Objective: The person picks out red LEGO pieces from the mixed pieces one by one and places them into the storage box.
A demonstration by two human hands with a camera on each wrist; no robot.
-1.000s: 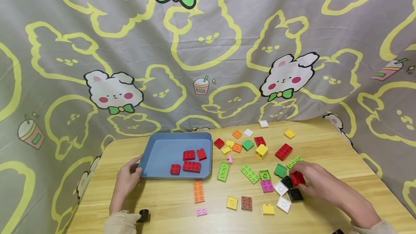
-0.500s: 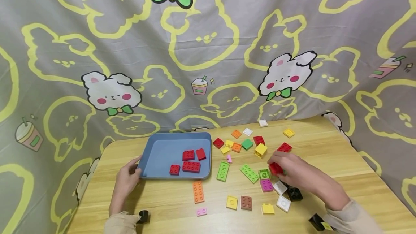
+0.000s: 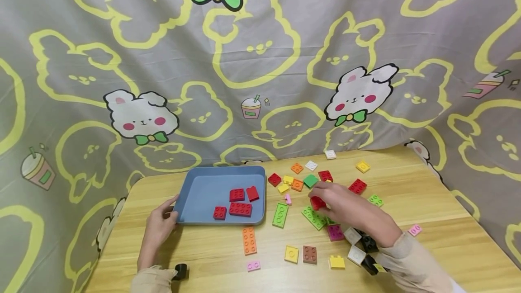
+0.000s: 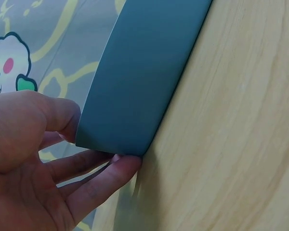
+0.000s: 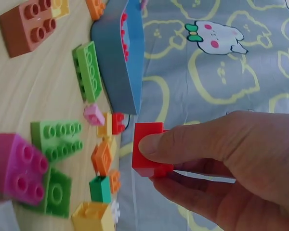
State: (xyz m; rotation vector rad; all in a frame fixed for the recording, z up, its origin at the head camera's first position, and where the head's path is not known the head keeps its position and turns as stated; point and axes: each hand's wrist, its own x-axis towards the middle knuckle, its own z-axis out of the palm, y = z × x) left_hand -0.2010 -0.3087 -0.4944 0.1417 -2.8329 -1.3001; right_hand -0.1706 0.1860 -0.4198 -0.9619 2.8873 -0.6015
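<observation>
Nearest the camera, over the scattered bricks on the tabletop [image 3: 228, 261], the right hand [image 3: 346, 209] pinches a small red brick [image 5: 147, 149] between thumb and fingers, lifted clear of the wood. It looks light, rigid and smooth-sided, so a squeeze across two opposite flat walls should hold it well. Farther left, the left hand [image 3: 156, 227] grips the corner of the blue tray [image 3: 191, 193], well apart from the carried brick.

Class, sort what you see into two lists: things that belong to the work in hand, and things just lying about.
In use:
right hand pinching a red brick
left hand holding the blue tray
red bricks in the tray

Lying about:
orange brick
brown brick
green plate
</observation>
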